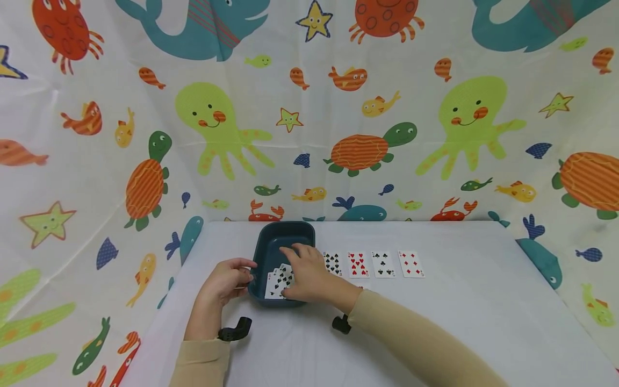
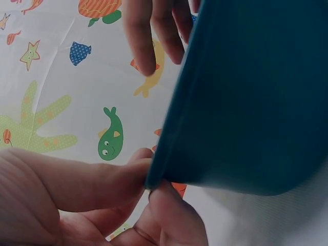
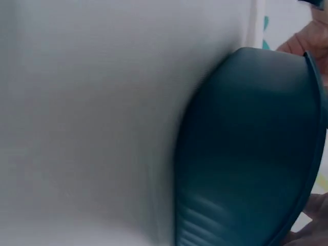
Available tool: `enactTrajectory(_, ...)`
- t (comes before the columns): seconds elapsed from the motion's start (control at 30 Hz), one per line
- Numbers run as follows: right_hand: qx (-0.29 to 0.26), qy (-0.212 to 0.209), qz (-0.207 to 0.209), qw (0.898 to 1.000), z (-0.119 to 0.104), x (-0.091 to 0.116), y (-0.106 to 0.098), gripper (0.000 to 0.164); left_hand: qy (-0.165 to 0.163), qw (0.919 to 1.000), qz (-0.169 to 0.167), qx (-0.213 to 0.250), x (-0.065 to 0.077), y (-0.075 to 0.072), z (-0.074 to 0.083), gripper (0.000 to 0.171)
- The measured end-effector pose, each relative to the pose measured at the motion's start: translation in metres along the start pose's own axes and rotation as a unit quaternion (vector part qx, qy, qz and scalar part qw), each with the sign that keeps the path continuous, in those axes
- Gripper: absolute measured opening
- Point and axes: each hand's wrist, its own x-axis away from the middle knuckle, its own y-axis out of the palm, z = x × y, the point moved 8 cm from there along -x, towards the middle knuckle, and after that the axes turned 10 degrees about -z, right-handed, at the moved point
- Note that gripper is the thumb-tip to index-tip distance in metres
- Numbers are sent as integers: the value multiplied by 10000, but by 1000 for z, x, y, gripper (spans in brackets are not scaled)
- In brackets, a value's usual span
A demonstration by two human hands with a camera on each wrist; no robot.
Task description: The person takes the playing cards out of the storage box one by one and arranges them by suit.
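A dark teal plastic basin (image 1: 282,227) stands on the white table. My left hand (image 1: 226,280) is at its left side; in the left wrist view, thumb and finger (image 2: 177,215) pinch the basin's rim (image 2: 163,154). Playing cards (image 1: 273,284) lie overlapped inside, near the basin's front; a spade card is on top. My right hand (image 1: 309,275) reaches over the basin's right rim with fingers spread and curved, the thumb close to those cards. No card shows in its grasp. In the right wrist view the basin's outer wall (image 3: 246,143) hides most of the hands.
Right of the basin, several face-up cards lie in a row, including a heart card (image 1: 358,265), a club card (image 1: 383,264) and a diamond card (image 1: 411,264). My right hand partly covers a spade card (image 1: 332,262). A sea-animal curtain (image 1: 309,118) hangs behind the table.
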Motion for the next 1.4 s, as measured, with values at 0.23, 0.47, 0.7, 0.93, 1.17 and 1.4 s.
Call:
enactTrajectory(0.23, 462, -31, -19, 9989, -4, -11, 4, 108, 54, 10000, -37, 13, -1, 1, 1, 37)
enactTrajectory(0.47, 1073, 126, -209, 9939, -7, -25, 10, 107, 129, 9999, -50, 65, -1, 1, 4, 38)
enactTrajectory(0.7, 1421, 351, -534, 9878, -10, -36, 14, 107, 124, 9999, -49, 30, -1, 1, 4, 38)
enactTrajectory(0.93, 1497, 427, -729, 9851, -7, -46, 21, 106, 126, 9999, -69, 43, -2, 2, 3, 38)
enactTrajectory(1.17, 1661, 550, -851, 9809, -8, -46, 25, 96, 132, 9999, -80, 56, -1, 3, 4, 39)
enactTrajectory(1.4, 1541, 536, -850, 9829, -9, -47, 24, 86, 115, 9999, -100, 66, -2, 2, 4, 39)
